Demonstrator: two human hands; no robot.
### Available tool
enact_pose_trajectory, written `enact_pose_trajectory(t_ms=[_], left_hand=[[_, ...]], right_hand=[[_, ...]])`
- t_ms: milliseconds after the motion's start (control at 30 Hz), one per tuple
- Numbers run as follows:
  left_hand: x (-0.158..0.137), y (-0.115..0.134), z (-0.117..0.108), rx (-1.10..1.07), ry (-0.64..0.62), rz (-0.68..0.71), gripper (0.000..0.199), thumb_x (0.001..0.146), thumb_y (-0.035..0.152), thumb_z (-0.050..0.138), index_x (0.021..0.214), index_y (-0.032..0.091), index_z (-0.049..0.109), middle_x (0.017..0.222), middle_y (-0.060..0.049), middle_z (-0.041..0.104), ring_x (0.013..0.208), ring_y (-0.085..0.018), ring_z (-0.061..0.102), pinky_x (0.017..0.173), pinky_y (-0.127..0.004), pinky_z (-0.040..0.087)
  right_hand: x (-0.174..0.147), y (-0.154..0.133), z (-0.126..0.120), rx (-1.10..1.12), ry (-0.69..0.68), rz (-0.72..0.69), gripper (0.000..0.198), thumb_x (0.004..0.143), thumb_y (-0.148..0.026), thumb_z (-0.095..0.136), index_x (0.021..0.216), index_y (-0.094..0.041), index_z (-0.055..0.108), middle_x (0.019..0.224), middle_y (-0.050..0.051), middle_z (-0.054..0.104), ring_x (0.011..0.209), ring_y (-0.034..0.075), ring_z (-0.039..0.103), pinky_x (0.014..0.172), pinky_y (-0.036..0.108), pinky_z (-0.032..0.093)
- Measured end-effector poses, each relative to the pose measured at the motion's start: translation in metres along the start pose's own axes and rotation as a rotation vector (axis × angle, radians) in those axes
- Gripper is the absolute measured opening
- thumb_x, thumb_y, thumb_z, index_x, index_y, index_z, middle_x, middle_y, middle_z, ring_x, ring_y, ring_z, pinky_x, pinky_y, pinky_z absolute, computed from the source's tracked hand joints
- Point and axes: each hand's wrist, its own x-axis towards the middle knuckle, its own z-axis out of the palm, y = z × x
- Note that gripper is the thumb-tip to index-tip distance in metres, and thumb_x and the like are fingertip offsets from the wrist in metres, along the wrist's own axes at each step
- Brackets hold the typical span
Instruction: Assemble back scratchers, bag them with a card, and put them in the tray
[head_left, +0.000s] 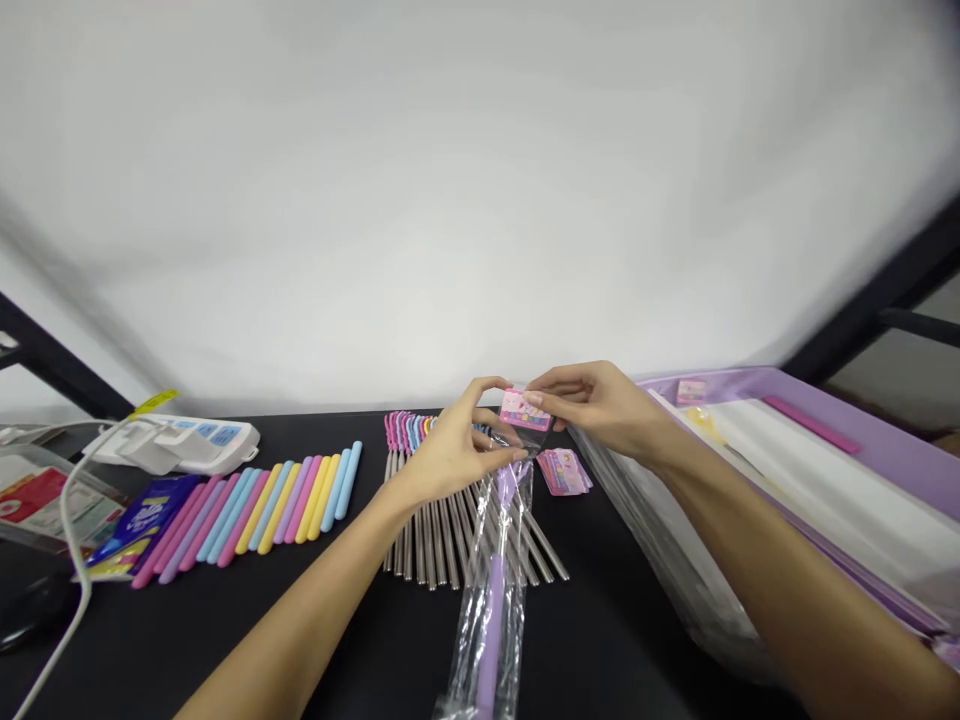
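My right hand (pixel 604 408) pinches a small pink printed card (pixel 523 413) by its right side, at the mouth of a long clear plastic bag (pixel 463 645). On the left, my left hand (pixel 442 455) grips the bag's top edge, its fingers around the opening. Inside the bag lies a long purple stick (pixel 493 600) with a short metal section and a wider purple head; its exact kind is unclear. Beneath the bag, several metal rods (pixel 431 550) with coloured heads fan out on the black table. A pile of similar pink cards (pixel 564 472) rests below my right hand.
Several pastel handle tubes (pixel 289 505) lie in a row at the left. Beyond them are a blue packet (pixel 146 522), a white power strip (pixel 202 440), a white cable (pixel 71 520) and a black mouse (pixel 34 610). A purple-rimmed bin (pixel 739 382) stands at the right.
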Motion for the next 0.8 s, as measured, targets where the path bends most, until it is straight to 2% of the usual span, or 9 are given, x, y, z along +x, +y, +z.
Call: enact_pose_trajectory(t_ms=[133,300,400,533,667,800], left_hand=[[0.000,-0.001,0.003,0.011,-0.021,-0.040,0.067,0.076,0.029,0.073,0.131,0.031,0.035,0.096,-0.003,0.063,0.059,-0.011,0.062,0.052,-0.022,0.043],[-0.001,0.000,0.005,0.019,-0.040,-0.069,0.066,0.077,0.030,0.073,0.132,0.032,0.035,0.095,-0.002,0.064,0.059,-0.010,0.060,0.052,-0.021,0.043],[-0.001,0.002,0.005,0.015,-0.035,-0.061,0.066,0.077,0.029,0.072,0.132,0.031,0.036,0.092,-0.002,0.064,0.061,-0.011,0.061,0.055,-0.022,0.045],[-0.001,0.003,0.006,-0.005,-0.038,-0.050,0.066,0.077,0.027,0.072,0.132,0.030,0.036,0.093,-0.002,0.065,0.065,-0.012,0.063,0.058,-0.024,0.048],[-0.001,0.004,0.005,-0.003,-0.041,-0.065,0.065,0.076,0.028,0.073,0.130,0.029,0.036,0.095,-0.003,0.065,0.065,-0.012,0.063,0.057,-0.023,0.048],[-0.001,0.004,0.005,-0.006,-0.040,-0.074,0.065,0.077,0.027,0.072,0.129,0.029,0.035,0.094,-0.003,0.064,0.064,-0.012,0.063,0.057,-0.023,0.047]], right_hand=[[0.002,0.004,0.003,0.033,-0.028,-0.028,0.023,0.072,-0.033,0.075,0.086,-0.015,0.076,0.083,0.008,0.076,0.080,0.022,0.070,0.071,0.031,0.055],[0.003,0.006,-0.001,-0.002,-0.031,-0.072,0.013,0.069,-0.025,0.075,0.077,-0.015,0.071,0.076,0.004,0.071,0.072,0.017,0.067,0.070,0.028,0.054],[0.001,0.006,-0.006,0.012,-0.050,-0.064,0.019,0.072,-0.032,0.075,0.078,-0.015,0.068,0.079,0.005,0.070,0.074,0.017,0.066,0.071,0.029,0.053],[-0.002,0.004,-0.007,0.113,-0.144,0.060,0.032,0.082,-0.044,0.067,0.096,-0.015,0.067,0.082,0.009,0.072,0.076,0.020,0.068,0.071,0.032,0.057],[-0.003,-0.001,-0.004,0.206,-0.154,0.122,0.042,0.089,-0.053,0.056,0.089,-0.012,0.068,0.079,0.011,0.071,0.076,0.021,0.069,0.072,0.034,0.058],[-0.002,0.001,-0.006,0.093,-0.135,0.089,0.039,0.084,-0.051,0.063,0.094,-0.014,0.068,0.073,0.008,0.071,0.070,0.019,0.067,0.066,0.030,0.055]])
